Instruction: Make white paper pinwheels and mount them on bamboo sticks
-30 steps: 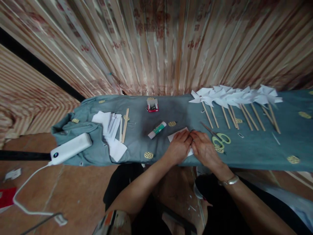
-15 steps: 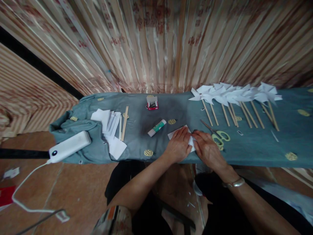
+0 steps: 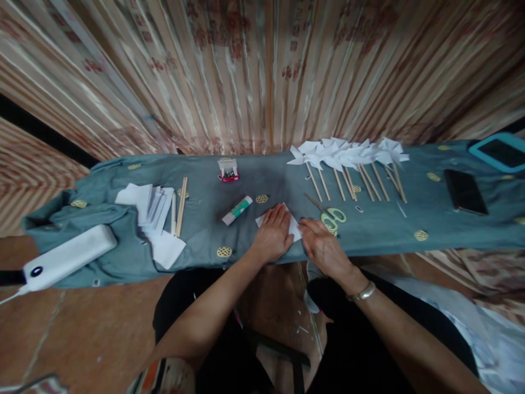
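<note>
A small white sheet of paper (image 3: 294, 229) lies on the cloth-covered table before me, partly hidden by my hands. My left hand (image 3: 273, 234) rests flat across it with the fingers stretched out. At the sheet's right corner is my right hand (image 3: 326, 249), its fingers bent and held together on the paper's edge. Just beyond the right hand lie scissors (image 3: 328, 212) with yellow-green handles. A glue stick (image 3: 237, 210) lies to the left of the sheet. Behind it stands an opened small red box (image 3: 228, 171) with small metal pieces in it.
Several paper pinwheels (image 3: 340, 153) on wooden sticks lie in a row at the back right. White paper pieces (image 3: 153, 210) and loose sticks (image 3: 181, 207) lie to the left, near a white power bank (image 3: 69, 257). A dark phone (image 3: 465, 191) and a blue-framed tablet (image 3: 500, 152) are far right.
The view has turned to the right, so the phone and tablet now show. My right hand has drawn slightly away from the left, toward the sheet's right corner; the left stays flat on the paper.
</note>
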`<action>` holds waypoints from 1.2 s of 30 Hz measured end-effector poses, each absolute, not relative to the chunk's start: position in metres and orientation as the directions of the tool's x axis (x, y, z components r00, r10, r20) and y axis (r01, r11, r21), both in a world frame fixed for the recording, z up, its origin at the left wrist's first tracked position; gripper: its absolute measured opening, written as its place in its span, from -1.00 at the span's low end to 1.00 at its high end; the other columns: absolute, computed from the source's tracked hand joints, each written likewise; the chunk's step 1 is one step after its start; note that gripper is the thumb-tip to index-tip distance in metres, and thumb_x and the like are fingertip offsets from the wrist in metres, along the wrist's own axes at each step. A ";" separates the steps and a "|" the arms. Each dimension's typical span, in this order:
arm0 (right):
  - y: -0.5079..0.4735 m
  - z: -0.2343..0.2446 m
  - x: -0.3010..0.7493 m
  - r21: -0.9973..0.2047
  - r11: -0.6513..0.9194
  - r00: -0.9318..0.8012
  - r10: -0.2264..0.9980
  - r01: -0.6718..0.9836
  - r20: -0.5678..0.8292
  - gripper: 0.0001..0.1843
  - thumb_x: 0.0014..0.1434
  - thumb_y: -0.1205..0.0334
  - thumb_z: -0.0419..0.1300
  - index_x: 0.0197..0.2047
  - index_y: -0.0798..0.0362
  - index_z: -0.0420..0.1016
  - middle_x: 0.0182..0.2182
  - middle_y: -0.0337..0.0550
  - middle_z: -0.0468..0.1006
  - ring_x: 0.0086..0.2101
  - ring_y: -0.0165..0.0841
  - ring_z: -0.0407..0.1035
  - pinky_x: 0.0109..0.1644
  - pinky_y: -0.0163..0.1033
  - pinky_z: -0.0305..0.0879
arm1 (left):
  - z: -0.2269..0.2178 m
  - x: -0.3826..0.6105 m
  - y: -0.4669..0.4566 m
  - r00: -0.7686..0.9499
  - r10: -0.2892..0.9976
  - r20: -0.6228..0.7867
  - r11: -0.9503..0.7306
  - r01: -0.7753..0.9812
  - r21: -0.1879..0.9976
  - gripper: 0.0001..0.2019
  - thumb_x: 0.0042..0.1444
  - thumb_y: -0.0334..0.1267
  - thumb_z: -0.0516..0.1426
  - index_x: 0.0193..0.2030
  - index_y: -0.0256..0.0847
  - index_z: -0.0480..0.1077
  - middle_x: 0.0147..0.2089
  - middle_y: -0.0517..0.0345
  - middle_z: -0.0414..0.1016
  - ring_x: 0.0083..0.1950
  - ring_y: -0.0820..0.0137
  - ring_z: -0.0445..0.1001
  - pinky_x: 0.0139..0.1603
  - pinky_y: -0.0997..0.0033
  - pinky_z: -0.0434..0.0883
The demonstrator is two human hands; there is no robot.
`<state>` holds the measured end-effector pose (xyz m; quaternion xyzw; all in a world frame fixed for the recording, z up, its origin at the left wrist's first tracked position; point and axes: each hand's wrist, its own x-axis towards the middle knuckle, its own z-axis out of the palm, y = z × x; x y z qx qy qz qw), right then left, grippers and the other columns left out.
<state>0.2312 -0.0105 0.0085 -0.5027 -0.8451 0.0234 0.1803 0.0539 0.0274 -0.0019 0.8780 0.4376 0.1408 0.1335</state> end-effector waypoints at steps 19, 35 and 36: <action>-0.020 0.024 0.234 -0.111 0.486 -0.454 0.861 0.867 0.230 -0.76 0.24 0.43 0.01 -0.27 0.15 0.51 -0.11 0.15 0.56 -0.11 -0.10 0.42 0.01 0.01 0.42 | 0.002 0.057 0.027 0.561 0.819 0.119 -0.566 0.755 0.331 -0.42 0.20 -0.19 0.05 0.29 -0.52 0.16 0.41 -0.40 0.07 0.47 0.02 -0.03 0.41 -0.05 0.02; -0.029 0.016 0.202 -0.250 0.637 -0.584 0.770 0.729 0.257 -0.64 0.23 0.23 0.17 0.07 0.19 0.44 0.07 0.24 0.48 0.10 -0.03 0.35 0.16 0.14 0.34 | 0.006 0.044 0.044 0.298 0.955 -0.009 -0.127 0.436 0.891 -0.52 0.22 -0.33 -0.08 0.27 -0.26 0.26 0.37 0.01 0.25 0.38 0.32 0.22 0.42 0.16 0.12; -0.028 0.016 0.202 -0.263 0.637 -0.580 0.769 0.725 0.268 -0.64 0.23 0.23 0.17 0.07 0.19 0.45 0.07 0.23 0.48 0.10 -0.03 0.35 0.16 0.15 0.35 | 0.007 0.041 0.044 0.287 0.957 -0.028 -0.095 0.406 0.909 -0.52 0.22 -0.33 -0.08 0.27 -0.27 0.26 0.36 0.02 0.27 0.37 0.32 0.24 0.41 0.18 0.13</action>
